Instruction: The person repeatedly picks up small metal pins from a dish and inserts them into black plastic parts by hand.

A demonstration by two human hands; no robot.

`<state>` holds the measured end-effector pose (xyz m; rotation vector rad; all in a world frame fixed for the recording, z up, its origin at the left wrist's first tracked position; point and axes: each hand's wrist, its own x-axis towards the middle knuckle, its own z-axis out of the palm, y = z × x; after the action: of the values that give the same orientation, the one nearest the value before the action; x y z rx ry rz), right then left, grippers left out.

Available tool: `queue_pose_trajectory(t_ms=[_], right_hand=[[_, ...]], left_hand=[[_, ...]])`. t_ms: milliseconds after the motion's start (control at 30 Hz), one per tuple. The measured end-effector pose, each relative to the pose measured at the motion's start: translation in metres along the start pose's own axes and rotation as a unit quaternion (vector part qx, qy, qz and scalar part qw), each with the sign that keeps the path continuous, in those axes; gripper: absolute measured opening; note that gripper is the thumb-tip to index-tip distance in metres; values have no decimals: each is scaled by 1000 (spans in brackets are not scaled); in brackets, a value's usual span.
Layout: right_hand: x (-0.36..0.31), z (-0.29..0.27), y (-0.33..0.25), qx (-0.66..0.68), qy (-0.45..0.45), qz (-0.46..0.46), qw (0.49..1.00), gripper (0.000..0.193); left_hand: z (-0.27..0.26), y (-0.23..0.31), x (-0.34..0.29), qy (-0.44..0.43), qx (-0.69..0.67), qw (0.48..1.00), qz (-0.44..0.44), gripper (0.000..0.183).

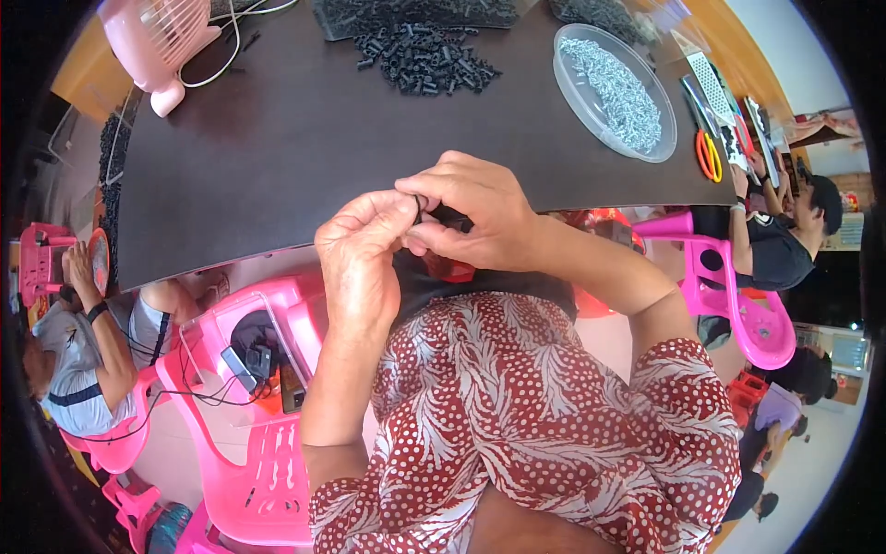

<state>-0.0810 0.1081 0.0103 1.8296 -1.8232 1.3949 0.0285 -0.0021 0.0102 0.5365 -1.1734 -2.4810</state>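
Observation:
My left hand (360,245) and my right hand (484,208) meet just over the near edge of the dark table. Pinched between their fingertips is a small black plastic piece (450,218), largely covered by the fingers, so its full shape does not show. Farther back on the table lies a heap of small black tubular pieces (426,63). To its right, a round clear plastic lid (588,113) holds many small silvery metal pieces (620,92), too small to name.
A pink fan (159,42) with a white cable stands at the far left. Orange-handled scissors (708,157) lie near the right edge. A tray of black parts (415,14) is at the back. Pink plastic chairs (249,471) and other people flank me on both sides.

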Motion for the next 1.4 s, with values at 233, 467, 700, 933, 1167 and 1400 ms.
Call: queue_pose_trajectory(t_ms=[233, 467, 700, 933, 1167, 1400], right_hand=[[1, -2, -3, -67, -13, -20, 998, 44], [0, -5, -1, -43, -13, -29, 999, 41], [-3, -1, 6, -32, 0, -55, 998, 38], [-6, 0, 4, -54, 0, -68, 996, 36], [-4, -1, 8, -69, -2, -116, 991, 34], [-4, -19, 9, -70, -16, -67, 995, 35]], left_hand=[[-1, 4, -1, 8, 46, 999, -6, 14], [-5, 2, -2, -47, -24, 997, -49, 18], [-8, -2, -2, -60, -43, 994, -75, 18], [-4, -1, -6, -46, -24, 995, -87, 18], [-6, -5, -2, -58, -19, 995, -83, 17], [5, 7, -5, -48, 52, 994, -78, 24]])
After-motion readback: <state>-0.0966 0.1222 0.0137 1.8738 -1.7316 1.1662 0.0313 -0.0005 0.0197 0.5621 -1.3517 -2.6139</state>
